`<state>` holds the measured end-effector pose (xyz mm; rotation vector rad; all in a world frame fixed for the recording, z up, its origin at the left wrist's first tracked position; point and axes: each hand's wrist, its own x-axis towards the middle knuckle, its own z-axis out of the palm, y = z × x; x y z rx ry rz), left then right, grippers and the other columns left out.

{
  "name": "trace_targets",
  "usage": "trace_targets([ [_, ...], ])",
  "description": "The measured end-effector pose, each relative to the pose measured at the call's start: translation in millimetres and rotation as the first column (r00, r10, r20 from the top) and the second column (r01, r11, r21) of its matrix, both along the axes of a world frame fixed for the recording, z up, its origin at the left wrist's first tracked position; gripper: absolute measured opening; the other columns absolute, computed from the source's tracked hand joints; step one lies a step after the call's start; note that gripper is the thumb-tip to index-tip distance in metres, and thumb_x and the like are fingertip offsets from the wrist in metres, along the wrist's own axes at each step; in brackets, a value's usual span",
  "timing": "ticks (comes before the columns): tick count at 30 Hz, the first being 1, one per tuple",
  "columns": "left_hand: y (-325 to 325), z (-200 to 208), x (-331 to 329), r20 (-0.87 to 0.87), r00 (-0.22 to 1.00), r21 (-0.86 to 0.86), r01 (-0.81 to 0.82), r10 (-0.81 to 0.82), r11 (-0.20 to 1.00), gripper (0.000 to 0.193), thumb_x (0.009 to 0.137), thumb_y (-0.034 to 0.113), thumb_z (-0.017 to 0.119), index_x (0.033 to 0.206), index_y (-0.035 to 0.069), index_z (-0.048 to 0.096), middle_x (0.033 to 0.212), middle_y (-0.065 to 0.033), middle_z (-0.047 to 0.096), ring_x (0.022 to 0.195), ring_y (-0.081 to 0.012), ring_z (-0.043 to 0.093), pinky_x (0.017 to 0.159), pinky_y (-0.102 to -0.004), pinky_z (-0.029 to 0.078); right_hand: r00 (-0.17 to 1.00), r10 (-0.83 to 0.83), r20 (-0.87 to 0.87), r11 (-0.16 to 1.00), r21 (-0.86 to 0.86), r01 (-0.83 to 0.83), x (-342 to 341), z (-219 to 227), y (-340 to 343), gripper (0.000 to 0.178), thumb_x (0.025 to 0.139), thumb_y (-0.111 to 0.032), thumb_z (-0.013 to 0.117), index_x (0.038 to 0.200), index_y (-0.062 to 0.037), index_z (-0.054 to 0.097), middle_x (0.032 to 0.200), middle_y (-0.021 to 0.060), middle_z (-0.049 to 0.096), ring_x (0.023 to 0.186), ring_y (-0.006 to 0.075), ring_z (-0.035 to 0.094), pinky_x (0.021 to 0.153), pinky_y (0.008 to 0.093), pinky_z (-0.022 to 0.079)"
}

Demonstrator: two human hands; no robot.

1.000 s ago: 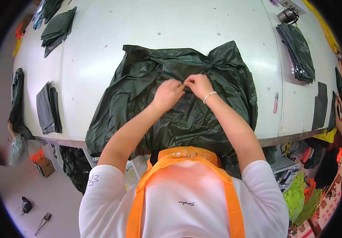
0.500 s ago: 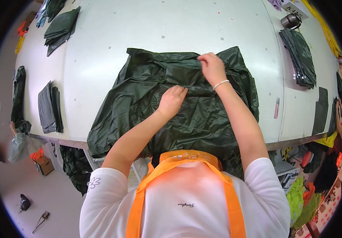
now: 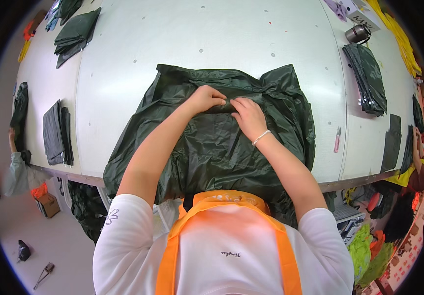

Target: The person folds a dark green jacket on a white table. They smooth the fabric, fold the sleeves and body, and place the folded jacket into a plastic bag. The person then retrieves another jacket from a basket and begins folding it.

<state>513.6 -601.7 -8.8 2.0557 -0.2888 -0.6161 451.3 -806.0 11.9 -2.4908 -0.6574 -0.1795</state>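
A crumpled dark green garment of thin, shiny fabric lies spread before me, its near side draping over the table edge against my orange apron. My left hand is closed, pinching a fold near the garment's far part with thumb and fingertips. Close on its right, my right hand, a beaded bracelet on the wrist, has its bent fingers on the same fold. Only a small gap parts the two sets of fingertips. Cloth under the fingers is partly hidden.
Folded dark green pieces lie in stacks at left, far left and right. A pink-handled small tool rests right of the garment. At the far right stands a metal flask. Other people work at both sides.
My right hand has come nearer and left from the garment's far edge. My left hand has moved slightly farther away, bringing both hands together at one fold.
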Motion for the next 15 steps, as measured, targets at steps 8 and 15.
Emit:
trace_targets([
  [8, -12, 5, -30, 0.657, 0.719, 0.340, -0.013, -0.227, 0.940, 0.036, 0.075, 0.015, 0.070, 0.111, 0.009, 0.065, 0.097, -0.0091, 0.060, 0.094, -0.0281, 0.058, 0.079, -0.0372, 0.049, 0.967, -0.158, -0.198, 0.967, -0.232, 0.110, 32, -3, 14, 0.025, 0.083, -0.007, 0.054, 0.105, -0.0065, 0.064, 0.090, 0.0103, 0.063, 0.094, 0.0264, 0.059, 0.081, 0.0379, 0.046],
  [15, 2, 3, 55, -0.096, 0.983, -0.025, -0.163, 0.160, 0.986, 0.031, 0.077, 0.020, 0.075, 0.102, 0.003, 0.070, 0.090, -0.0099, 0.070, 0.083, -0.0112, 0.063, 0.078, -0.0274, 0.049, 0.994, -0.093, 0.062, 0.995, -0.030, 0.095, 27, -7, 9, 0.032, 0.074, -0.009, 0.068, 0.104, -0.0023, 0.062, 0.105, 0.0085, 0.054, 0.102, 0.0260, 0.050, 0.094, 0.0377, 0.041],
])
